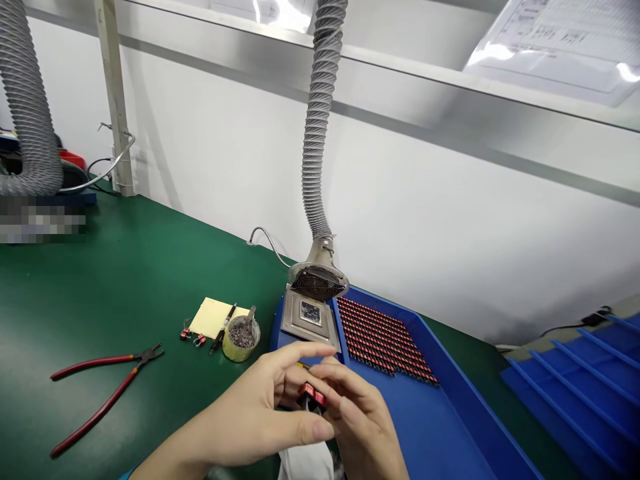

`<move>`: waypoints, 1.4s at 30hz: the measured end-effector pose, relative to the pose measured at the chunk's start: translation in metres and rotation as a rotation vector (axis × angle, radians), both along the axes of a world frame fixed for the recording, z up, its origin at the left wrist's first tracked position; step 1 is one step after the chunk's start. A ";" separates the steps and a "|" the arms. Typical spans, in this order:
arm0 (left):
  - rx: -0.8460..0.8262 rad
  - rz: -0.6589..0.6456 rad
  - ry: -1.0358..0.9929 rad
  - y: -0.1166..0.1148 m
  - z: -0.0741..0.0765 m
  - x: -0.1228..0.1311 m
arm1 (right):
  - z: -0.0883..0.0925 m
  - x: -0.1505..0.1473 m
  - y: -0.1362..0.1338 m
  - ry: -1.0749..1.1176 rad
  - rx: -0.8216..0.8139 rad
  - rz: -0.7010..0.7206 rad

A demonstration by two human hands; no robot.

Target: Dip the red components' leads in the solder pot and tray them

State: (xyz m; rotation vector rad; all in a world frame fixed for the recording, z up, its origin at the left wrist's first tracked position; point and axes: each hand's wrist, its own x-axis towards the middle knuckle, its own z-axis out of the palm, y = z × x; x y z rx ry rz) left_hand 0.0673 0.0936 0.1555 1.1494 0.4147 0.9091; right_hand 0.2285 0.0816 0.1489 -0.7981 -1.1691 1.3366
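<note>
A red component (312, 395) is located between the left hand (270, 403) and the right hand (367, 407), at the near left edge of a blue tray (425, 420). Its two red lobes lie side by side, one at upper left and one at lower right; the long axis appears to follow that slant, and pale metal at its lower side points down toward the wearer. The fingers of both hands are bent in around it, the left thumb extended to the right just below; which fingers carry the grip cannot be told. A white item (306, 461), not identifiable, lies below the hands. Rows of red-and-black components (385, 340) fill the far part of the tray, the rows slanting down to the right. Beside them, a metal plate (310, 320) with a square window sits under an extraction hood (320, 280). On the green surface (145, 267), red-handled pliers (120, 380) point to the upper right, handles spread. A cup (241, 339) of grey granules stands by a pen (223, 328) and yellow notepaper (212, 317); two loose red pieces (200, 341) lie alongside.
</note>
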 end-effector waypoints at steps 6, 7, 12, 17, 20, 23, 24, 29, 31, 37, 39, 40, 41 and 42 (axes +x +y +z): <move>0.040 0.020 0.101 0.000 -0.001 0.004 | 0.002 -0.002 0.000 0.014 0.020 0.033; 0.053 0.020 0.117 0.000 -0.001 0.003 | 0.002 0.000 0.001 0.049 0.021 0.039; 0.078 0.024 0.165 -0.002 0.003 0.000 | 0.006 0.011 0.004 0.206 0.053 -0.226; 0.116 0.139 0.197 -0.004 0.003 -0.001 | 0.002 0.008 0.000 -0.291 0.173 -0.132; 0.122 0.161 0.256 -0.004 0.002 -0.001 | -0.003 0.001 0.000 -0.352 0.195 -0.139; 0.121 0.157 0.279 -0.005 0.001 -0.002 | -0.008 -0.005 0.002 -0.242 0.225 -0.183; 0.123 0.161 0.291 -0.005 0.000 -0.002 | -0.009 -0.006 0.003 -0.212 0.219 -0.182; 0.149 0.194 0.372 -0.007 0.000 -0.002 | -0.008 -0.012 0.004 -0.023 0.113 -0.172; 0.165 0.189 0.354 -0.007 0.002 -0.002 | -0.005 -0.014 0.003 0.056 0.061 -0.158; 0.167 0.180 0.241 -0.006 0.011 0.003 | -0.003 -0.015 0.003 0.119 0.016 -0.161; 0.171 0.187 0.226 -0.006 0.011 0.004 | -0.003 -0.016 0.004 0.115 0.026 -0.165; 0.171 0.189 0.220 -0.006 0.011 0.005 | -0.003 -0.016 0.004 0.117 0.027 -0.168; 0.170 0.186 0.210 -0.006 0.010 0.005 | -0.004 -0.016 0.004 0.118 0.023 -0.166; 0.162 0.181 0.197 -0.006 0.009 0.005 | -0.004 -0.016 0.003 0.119 0.021 -0.160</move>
